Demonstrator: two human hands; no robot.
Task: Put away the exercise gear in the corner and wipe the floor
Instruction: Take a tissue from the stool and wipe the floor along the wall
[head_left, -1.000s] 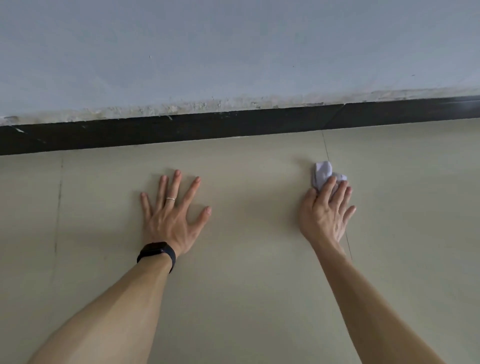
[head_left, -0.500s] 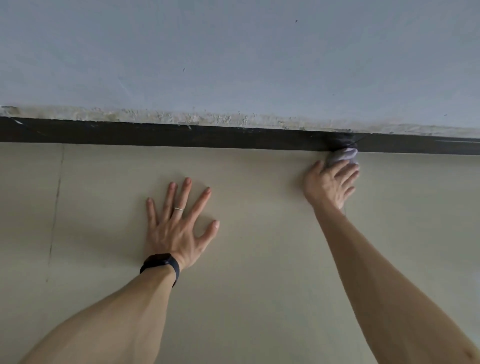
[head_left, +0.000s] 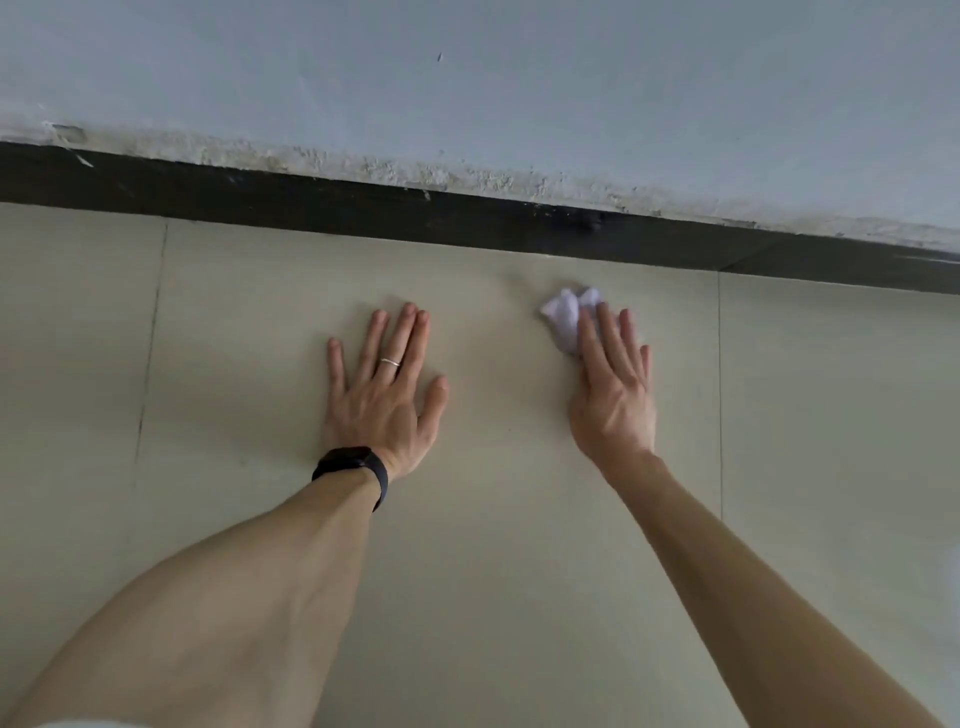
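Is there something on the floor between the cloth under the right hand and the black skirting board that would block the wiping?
Nothing visible does. Only bare floor lies between the white cloth under the right hand and the black skirting board. The left hand rests flat to the left, apart from the cloth.

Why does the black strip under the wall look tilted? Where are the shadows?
Head view: the black strip slants, likely because the camera is tilted; light is soft, no glare; a faint shadow lies on the floor left of the left hand; the right hand and cloth look sharp.
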